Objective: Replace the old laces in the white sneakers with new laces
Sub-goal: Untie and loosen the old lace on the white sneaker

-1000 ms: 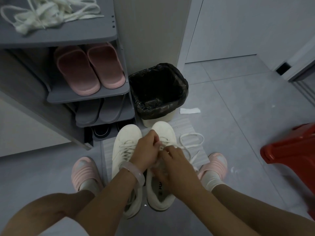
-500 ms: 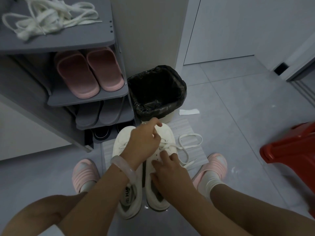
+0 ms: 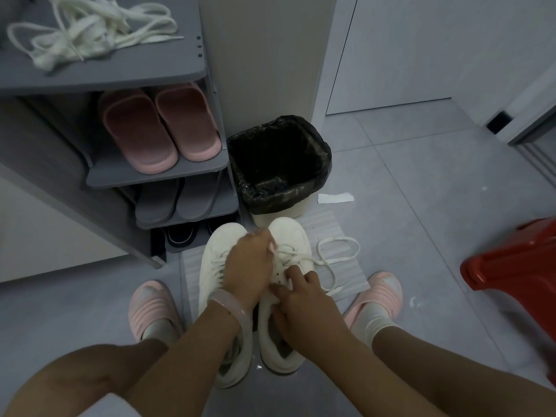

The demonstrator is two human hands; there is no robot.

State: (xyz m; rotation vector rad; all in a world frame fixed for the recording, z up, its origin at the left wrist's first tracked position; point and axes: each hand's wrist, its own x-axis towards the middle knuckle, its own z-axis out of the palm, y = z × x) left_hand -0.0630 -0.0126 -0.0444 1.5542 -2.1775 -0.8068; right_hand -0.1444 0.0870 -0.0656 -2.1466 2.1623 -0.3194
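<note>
Item: pair of white sneakers (image 3: 293, 236), side by side on a pale ribbed mat (image 3: 346, 263) on the floor, toes toward a bin lined with a black bag (image 3: 279, 164). The right-hand shoe carries a flat white lace (image 3: 328, 261), partly threaded, its slack looping out over the mat. Left hand (image 3: 248, 266) reaches across, fingertips pinching the lace near the lower eyelets; right hand (image 3: 304, 299) rests on the shoe's eyelet area, fingers curled, though whether it holds lace or merely steadies cannot be told. Handling, by estimate: lace is light, limp and easily twisted, best taken at the stiff tip for threading; the shoe is light and liable to slide, best braced at the collar. Further laces (image 3: 90, 34) lie heaped on the top shelf (image 3: 144, 73).
</note>
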